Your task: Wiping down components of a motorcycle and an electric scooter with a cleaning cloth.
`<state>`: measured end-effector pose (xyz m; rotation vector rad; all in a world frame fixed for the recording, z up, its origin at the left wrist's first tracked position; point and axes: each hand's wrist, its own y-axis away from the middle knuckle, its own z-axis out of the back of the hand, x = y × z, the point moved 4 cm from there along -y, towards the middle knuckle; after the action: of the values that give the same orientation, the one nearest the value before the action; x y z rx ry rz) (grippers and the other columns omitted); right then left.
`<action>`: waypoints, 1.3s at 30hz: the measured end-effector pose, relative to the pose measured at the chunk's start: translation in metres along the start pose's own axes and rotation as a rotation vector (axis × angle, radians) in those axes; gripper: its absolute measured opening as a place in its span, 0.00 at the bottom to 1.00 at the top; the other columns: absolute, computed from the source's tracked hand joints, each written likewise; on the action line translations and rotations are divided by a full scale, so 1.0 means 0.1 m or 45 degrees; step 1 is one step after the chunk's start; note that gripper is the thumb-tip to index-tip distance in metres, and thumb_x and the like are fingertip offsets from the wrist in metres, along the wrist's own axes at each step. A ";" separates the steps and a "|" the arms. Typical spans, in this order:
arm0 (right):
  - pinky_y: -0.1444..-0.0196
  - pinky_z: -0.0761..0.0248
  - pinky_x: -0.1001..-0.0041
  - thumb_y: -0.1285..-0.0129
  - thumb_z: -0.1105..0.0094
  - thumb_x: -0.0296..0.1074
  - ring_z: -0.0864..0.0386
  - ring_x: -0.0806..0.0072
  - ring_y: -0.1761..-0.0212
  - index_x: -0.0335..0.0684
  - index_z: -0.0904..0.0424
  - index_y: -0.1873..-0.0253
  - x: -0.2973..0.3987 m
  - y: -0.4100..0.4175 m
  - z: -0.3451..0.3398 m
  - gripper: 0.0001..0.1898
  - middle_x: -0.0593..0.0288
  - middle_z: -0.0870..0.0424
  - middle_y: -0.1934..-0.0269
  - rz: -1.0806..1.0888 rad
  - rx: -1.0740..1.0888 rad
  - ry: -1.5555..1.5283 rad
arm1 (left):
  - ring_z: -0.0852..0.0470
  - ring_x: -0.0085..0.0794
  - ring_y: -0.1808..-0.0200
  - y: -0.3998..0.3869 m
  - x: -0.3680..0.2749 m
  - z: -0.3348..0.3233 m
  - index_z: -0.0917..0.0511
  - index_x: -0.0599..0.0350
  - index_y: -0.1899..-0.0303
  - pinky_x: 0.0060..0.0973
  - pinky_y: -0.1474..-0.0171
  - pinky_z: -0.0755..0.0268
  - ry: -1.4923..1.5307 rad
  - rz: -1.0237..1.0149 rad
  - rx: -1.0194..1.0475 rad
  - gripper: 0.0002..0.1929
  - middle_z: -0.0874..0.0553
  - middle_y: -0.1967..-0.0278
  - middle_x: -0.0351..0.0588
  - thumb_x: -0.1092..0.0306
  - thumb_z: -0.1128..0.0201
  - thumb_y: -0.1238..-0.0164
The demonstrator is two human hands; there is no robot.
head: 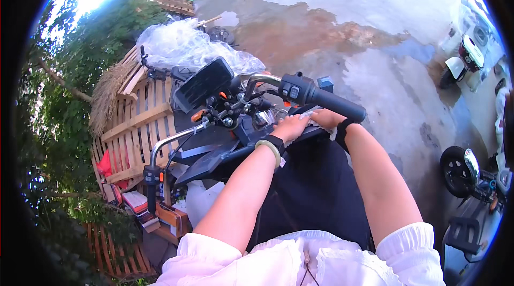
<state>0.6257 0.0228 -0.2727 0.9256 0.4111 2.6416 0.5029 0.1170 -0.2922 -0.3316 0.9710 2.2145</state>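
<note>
Ahead of me stands a motorbike with chrome handlebars [172, 140] and a dark rectangular display [204, 84]. My left hand [291, 126] and my right hand [326, 118] are side by side over its dark body panel [249, 147], just below the black right handgrip [339, 104]. Between them is a crumpled white cloth or tissue [308, 114], gripped by both hands; its edges show beneath my palms. The panel under the hands is partly hidden. A switch box [295, 89] sits inboard of the right grip. The left handgrip [151, 199] is untouched.
Wooden pallets [138, 125] and a heap of clear plastic sheeting [176, 43] lie beyond the bike at left, beside leafy trees [60, 97]. Books [135, 201] lie near a wooden box [172, 217]. More two-wheelers [461, 171] stand on the wet concrete [385, 85] at right.
</note>
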 end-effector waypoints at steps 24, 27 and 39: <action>0.34 0.43 0.51 0.33 0.49 0.46 0.26 0.50 0.40 0.32 0.22 0.49 0.98 0.73 -0.36 0.21 0.47 0.20 0.50 0.403 -0.730 0.465 | 0.26 0.58 0.42 1.21 0.28 0.03 0.28 0.71 0.44 0.47 0.36 0.37 -0.265 -0.218 -0.726 0.25 0.24 0.44 0.68 0.55 0.50 0.29; 0.29 0.44 0.54 0.36 0.47 0.41 0.27 0.53 0.38 0.34 0.23 0.45 0.75 0.95 -0.28 0.20 0.49 0.21 0.48 0.513 -1.038 0.317 | 0.28 0.58 0.41 1.33 -0.10 -0.14 0.31 0.73 0.41 0.48 0.37 0.39 -0.564 -0.438 -1.024 0.25 0.24 0.45 0.67 0.59 0.44 0.31; 0.34 0.38 0.53 0.34 0.52 0.50 0.26 0.46 0.41 0.42 0.21 0.44 -0.08 0.56 -0.13 0.22 0.42 0.23 0.42 0.163 -0.700 -0.474 | 0.23 0.56 0.47 0.90 -0.76 -0.21 0.27 0.72 0.50 0.47 0.41 0.34 -0.588 -0.361 -0.850 0.23 0.21 0.51 0.65 0.55 0.45 0.30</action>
<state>0.6122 -0.0333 -0.2669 1.2294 -0.4520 2.4004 0.4963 0.0209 -0.2217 -0.2149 -0.0748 2.1476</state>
